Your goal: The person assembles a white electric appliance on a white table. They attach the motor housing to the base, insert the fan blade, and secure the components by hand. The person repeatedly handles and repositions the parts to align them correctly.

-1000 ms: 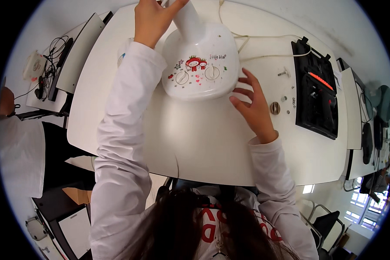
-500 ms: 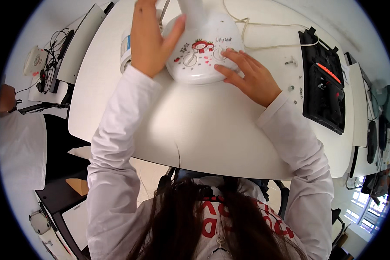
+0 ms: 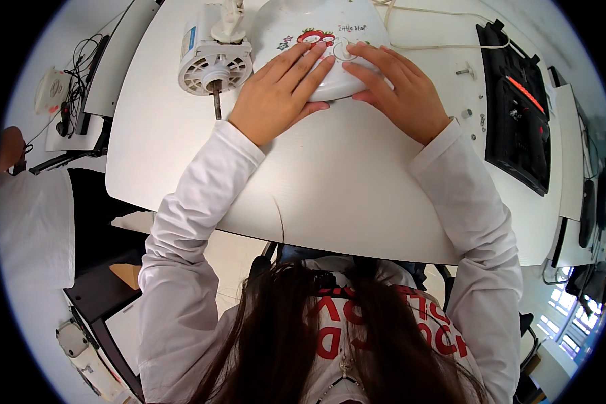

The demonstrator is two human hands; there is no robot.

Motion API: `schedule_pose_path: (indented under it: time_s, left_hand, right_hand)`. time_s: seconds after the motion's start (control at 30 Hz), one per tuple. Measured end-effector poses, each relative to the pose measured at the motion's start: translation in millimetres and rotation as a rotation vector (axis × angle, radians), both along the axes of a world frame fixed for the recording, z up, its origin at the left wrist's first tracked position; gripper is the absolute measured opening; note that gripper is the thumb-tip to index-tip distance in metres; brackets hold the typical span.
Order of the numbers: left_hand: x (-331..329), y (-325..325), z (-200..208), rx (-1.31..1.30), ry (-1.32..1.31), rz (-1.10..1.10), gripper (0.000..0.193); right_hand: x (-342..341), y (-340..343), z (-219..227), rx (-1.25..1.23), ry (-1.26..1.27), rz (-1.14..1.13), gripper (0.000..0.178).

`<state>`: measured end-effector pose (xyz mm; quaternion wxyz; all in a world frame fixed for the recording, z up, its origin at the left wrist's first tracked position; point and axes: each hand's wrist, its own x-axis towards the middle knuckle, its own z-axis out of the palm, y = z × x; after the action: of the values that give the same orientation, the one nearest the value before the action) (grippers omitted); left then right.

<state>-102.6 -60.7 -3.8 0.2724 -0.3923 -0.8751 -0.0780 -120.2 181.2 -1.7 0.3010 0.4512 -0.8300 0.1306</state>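
A glossy white fan base [image 3: 316, 17] with a red strawberry print lies at the far middle of the table, its far end cut off by the view. My left hand [image 3: 279, 91] rests on its left front part, fingers stretched out and hiding the left knob. My right hand [image 3: 404, 87] lies at the right front, fingers spread, the tips beside and against the round right knob [image 3: 344, 49]. To the left of the base, close to my left fingers, stands a white fan motor [image 3: 215, 60] with a bare metal shaft pointing toward me.
An open black tool case [image 3: 515, 114] with an orange strip lies at the right of the white table [image 3: 357, 168]. Beside it are a small T-shaped part [image 3: 464, 70] and several nuts. A pale cord [image 3: 444, 46] runs behind. At the left a person [image 3: 34, 215] sits.
My left hand has come down from the upright neck area onto the base front, uncovering the motor. The right hand stays at the right knob. The view has shifted a little.
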Motion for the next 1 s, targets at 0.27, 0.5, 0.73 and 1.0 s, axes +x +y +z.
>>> schedule_pose_path:
  time_s: [0.27,0.5,0.73,1.0]
  left_hand:
    - [-2.1,-1.8,-2.2,0.076,0.134,0.019,0.069]
    - [-1.3,0.4,0.8,0.101,0.106,-0.014,0.06]
    - [0.4,-1.1,0.8,0.098,0.123,-0.003,0.057]
    - [0.8,2.8,-1.2,0.103,0.132,-0.019,0.06]
  right_hand:
    - [7.4,-10.0,-24.5,-0.714,-0.513,-0.098,0.087]
    - [19.9,-24.6,-15.3,-1.086,-1.246,0.284,0.096]
    - [23.7,-24.4,-6.2,-1.24,-1.597,0.397,0.062]
    - [31.5,-22.9,-12.5,-1.186,-1.55,0.263,0.044]
